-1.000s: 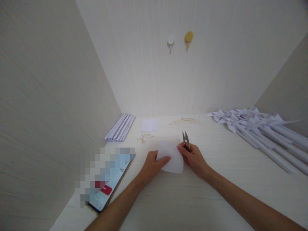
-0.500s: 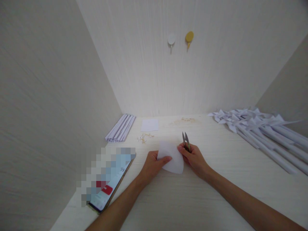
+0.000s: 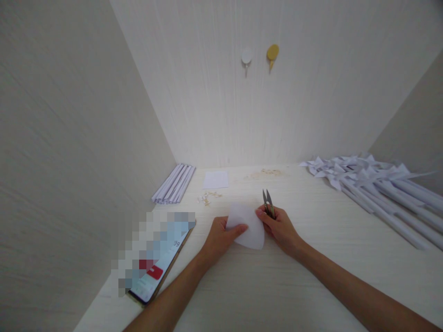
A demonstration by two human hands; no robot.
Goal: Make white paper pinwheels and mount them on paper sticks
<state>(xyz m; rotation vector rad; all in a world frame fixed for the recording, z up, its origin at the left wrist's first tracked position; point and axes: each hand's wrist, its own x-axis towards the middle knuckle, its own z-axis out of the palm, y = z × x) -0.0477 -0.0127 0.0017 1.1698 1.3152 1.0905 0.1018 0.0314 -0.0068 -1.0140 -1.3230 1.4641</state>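
Observation:
A small white sheet of paper [image 3: 249,227] is bent over just above the pale wooden table [image 3: 263,286], pinched from both sides. My left hand [image 3: 220,237] grips its left edge with thumb on top. My right hand [image 3: 281,229] pinches the right edge and also holds small thread snips [image 3: 267,201], whose blades point away from me and stand slightly apart.
A phone [image 3: 157,265] lies at the front left. Rolled paper tubes [image 3: 174,183] sit by the left wall, a white paper square [image 3: 215,180] and small scraps [image 3: 207,197] behind. Paper pinwheels on sticks [image 3: 374,182] are piled at right. Two hooks [image 3: 272,52] hang on the back wall.
The paper's lower edge has curled from a flat folded shape into a rounder bend. Both hands have stayed almost in place.

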